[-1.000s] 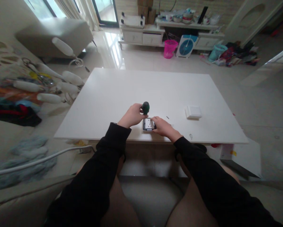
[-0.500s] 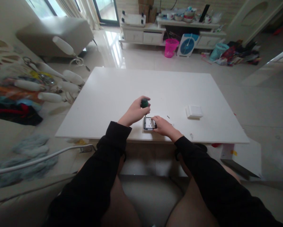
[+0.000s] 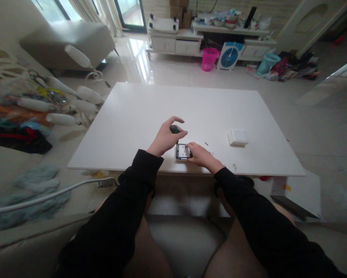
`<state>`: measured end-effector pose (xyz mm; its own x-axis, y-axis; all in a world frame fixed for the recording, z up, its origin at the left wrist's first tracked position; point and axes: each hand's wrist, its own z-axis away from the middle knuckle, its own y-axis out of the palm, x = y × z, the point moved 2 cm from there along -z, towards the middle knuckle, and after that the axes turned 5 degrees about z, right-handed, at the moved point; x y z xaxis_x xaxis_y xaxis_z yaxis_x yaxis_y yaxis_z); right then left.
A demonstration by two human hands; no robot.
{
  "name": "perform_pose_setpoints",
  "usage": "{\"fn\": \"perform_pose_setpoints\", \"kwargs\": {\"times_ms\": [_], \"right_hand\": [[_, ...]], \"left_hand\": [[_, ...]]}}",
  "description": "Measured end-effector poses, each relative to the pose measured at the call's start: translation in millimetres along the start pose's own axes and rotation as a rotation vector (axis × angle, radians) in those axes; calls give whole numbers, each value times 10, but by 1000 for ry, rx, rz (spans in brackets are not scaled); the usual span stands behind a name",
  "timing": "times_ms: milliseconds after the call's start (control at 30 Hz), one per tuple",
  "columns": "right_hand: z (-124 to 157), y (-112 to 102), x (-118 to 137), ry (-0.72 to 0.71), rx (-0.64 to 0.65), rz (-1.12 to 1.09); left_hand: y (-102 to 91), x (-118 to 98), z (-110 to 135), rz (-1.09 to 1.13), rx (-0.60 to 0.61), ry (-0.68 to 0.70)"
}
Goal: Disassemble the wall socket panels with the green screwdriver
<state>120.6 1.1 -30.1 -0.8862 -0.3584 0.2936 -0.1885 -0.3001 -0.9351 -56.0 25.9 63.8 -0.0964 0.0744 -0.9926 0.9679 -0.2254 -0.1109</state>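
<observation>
left hand [image 3: 165,136] spread wider around green handle [image 3: 174,129], right hand [image 3: 200,154] gripping socket [image 3: 183,151] near front table edge [image 3: 104,169], roomy tabletop [image 3: 185,104] beyond

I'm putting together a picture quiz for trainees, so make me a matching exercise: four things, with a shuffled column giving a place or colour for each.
1. Fan
2. Sleeves
3. Green handle
4. Socket

A. Between the thumb and fingers of the left hand
B. On the table, held by the right hand
C. Black fabric
D. On the floor beyond the table

Pairs: 1-D, 2-C, 3-A, 4-B
</observation>
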Motion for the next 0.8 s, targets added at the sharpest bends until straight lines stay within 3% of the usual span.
{"fn": "perform_pose_setpoints", "kwargs": {"times_ms": [200, 400, 600, 700, 800], "right_hand": [[5, -4, 8, 1, 4, 8], [7, -10, 6, -11, 7, 13], [1, 1, 0, -4, 13, 6], [-5, 1, -3, 5, 19, -2], [-9, -4, -2, 6, 26, -5]], "left_hand": [[18, -12, -28, 57, 31, -92], [-19, 66, -88, -65, 116, -1], [-36, 100, -78, -150, -146, 41], [-45, 28, -95, -112, -191, 124], [-82, -32, -111, -228, -209, 176]]}}
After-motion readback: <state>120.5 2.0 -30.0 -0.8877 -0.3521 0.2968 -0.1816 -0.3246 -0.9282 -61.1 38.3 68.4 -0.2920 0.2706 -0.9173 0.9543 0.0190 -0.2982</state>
